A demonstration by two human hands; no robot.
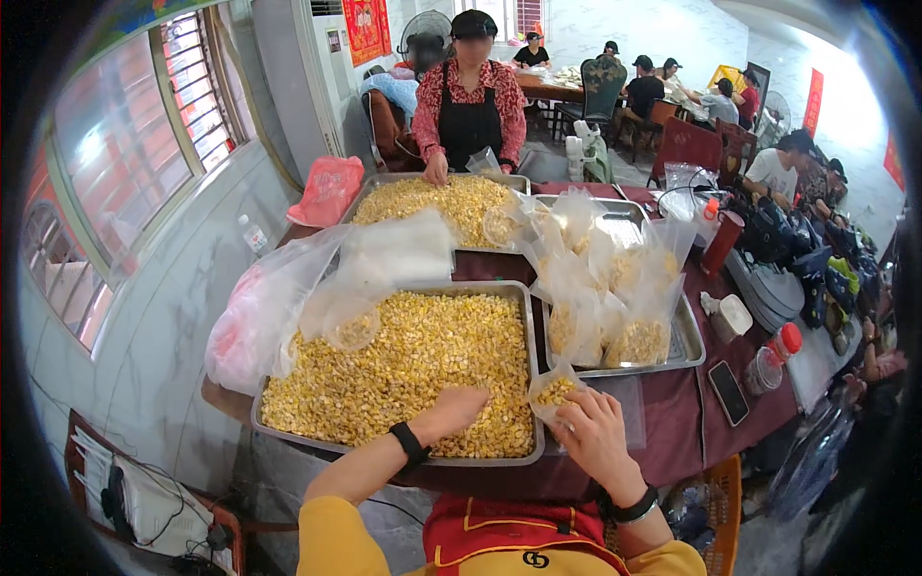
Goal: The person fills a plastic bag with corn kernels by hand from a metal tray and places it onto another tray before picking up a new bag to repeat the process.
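Observation:
A large metal tray [534, 365] in front of me is heaped with yellow and pale kernels that look like corn [413, 355]. At the tray's right part my left hand [453, 413] is curled down into the corn kernels, its fingertips hidden. Just beyond the tray's right edge, my right hand [594, 437] grips a small clear plastic bag [549, 396] partly filled with kernels. A clear round cup or bowl [352, 329] rests on the kernels at the tray's far left.
Filled plastic bags [634, 336] crowd a second tray [696, 346] at right. Across the table a person [471, 106] reaches into another kernel tray [357, 204]. Empty bags [399, 250] lie between the trays. A phone [729, 393], red-lidded jars [765, 370] and a red bottle [722, 242] stand rightward.

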